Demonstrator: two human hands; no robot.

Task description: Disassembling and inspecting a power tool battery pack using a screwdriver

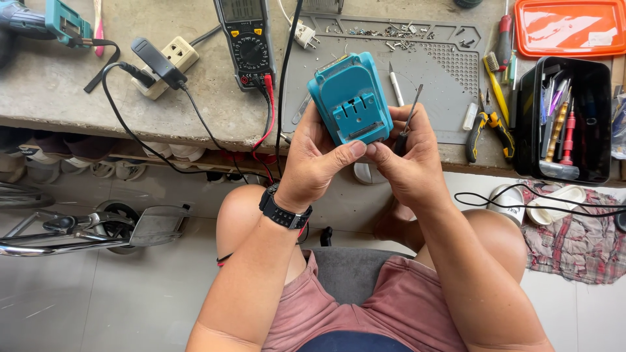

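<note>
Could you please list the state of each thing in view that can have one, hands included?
Teal battery pack: held up off the bench, slotted face toward the camera.
Left hand: gripping the pack.
Right hand: on the pack, also holding a thin screwdriver.
Multimeter: lying flat, leads attached.
Power strip: black adapter plugged in.
Black tool box: open, full of tools.
Orange tray: lying flat.

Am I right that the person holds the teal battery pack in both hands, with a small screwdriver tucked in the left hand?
Not quite: the head view shows the small screwdriver tucked in the right hand, not the left hand. Both hands do hold the teal battery pack.
</note>
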